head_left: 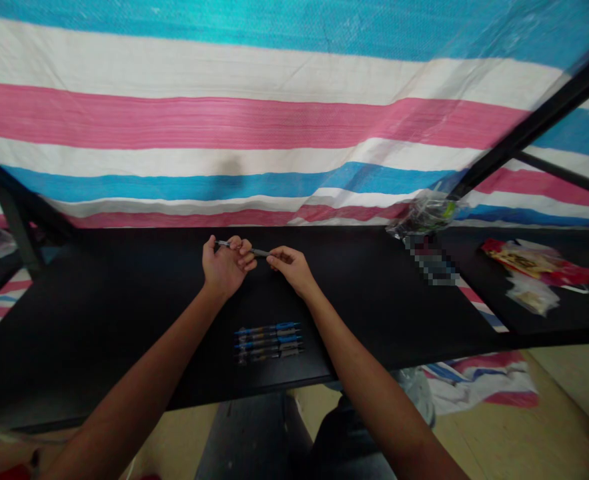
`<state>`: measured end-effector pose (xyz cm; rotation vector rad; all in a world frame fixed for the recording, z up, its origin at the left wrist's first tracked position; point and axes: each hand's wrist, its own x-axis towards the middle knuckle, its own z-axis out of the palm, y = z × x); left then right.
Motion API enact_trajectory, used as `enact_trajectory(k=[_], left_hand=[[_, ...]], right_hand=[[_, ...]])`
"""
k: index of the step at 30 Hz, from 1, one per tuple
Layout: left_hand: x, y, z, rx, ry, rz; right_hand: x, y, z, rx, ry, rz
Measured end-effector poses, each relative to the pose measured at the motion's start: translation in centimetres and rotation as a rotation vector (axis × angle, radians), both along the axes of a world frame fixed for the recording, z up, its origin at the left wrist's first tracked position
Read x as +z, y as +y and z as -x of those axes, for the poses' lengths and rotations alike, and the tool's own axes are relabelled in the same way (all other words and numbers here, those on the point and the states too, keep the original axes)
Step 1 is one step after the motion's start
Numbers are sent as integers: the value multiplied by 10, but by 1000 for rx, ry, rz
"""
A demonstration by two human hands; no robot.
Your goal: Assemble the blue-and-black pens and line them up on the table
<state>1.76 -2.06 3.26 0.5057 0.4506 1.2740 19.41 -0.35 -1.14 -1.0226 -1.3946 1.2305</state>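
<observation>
One dark pen (260, 253) is held nearly level above the black table (364, 293), spanning both hands. My left hand (228, 265) is palm up, its fingers curled round the pen's left part, with the tip showing near the thumb. At the pen's right end, my right hand (290, 265) pinches it between thumb and fingers. Nearer the table's front edge lies a row of several pens (268, 341), blue and dark grey, side by side and pointing left to right.
A crumpled clear plastic bag (427, 212) and a blurred-out flat object (431, 260) lie at the back right. On the neighbouring table are a red and yellow packet (537, 261) and a small clear bag (533, 293). Striped sheeting (254, 123) hangs behind.
</observation>
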Motion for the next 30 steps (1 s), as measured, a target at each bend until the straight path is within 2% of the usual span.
enact_trajectory(k=[11, 24, 30], left_hand=[[-11, 5, 2, 39, -47, 24], [-12, 5, 0, 63, 2, 60], [-15, 4, 0, 67, -66, 49]], right_hand=[[-2, 0, -2, 17, -14, -28], [-2, 0, -3, -12, -70, -51], [-3, -1, -2, 2, -78, -56]])
